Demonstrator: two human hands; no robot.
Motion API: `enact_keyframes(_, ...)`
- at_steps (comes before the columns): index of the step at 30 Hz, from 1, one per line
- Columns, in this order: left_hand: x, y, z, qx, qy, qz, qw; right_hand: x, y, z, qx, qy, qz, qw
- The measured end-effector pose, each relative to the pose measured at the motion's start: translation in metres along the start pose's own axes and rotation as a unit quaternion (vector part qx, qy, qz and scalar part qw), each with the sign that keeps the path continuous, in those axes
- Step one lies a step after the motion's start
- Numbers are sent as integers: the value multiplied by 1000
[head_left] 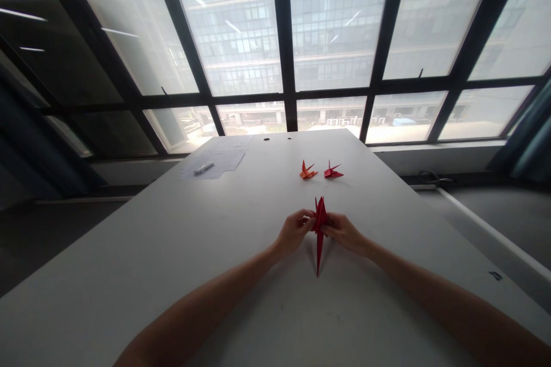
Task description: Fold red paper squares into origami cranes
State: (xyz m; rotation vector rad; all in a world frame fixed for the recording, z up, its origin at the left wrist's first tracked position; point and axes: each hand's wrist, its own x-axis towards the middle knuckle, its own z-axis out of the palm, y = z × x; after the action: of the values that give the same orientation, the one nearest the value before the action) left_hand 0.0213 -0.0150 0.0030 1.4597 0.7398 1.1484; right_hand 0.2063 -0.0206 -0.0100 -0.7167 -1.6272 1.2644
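Observation:
A red origami crane is held between both hands just above the table, its long point toward me and its other points facing away. My left hand pinches its left side with thumb and fingers. On the other side, my right hand grips the paper, its thumb on the near face. Some fingertips are hidden behind the folded paper. Beyond the hands stand two smaller folded cranes, an orange one and a red one to its right.
The white table stretches toward tall windows. Papers lie at its far left with a white tube-shaped object on them. Two small dark spots mark the far end. A dark mark sits near the right edge.

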Motion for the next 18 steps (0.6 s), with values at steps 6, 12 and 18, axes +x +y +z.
enact_keyframes(6, -3, 10, -2, 11, -48, -50, 998, 0, 2, 3, -27, 35, -4, 999)
enact_keyframes(12, -2, 7, -5, -5, -35, -50, 998, -1, -7, 8, -49, 42, -6, 998)
enact_keyframes(18, -2, 3, -3, 5, 4, -15, 1000, 0, -4, 6, -62, 48, 0, 997)
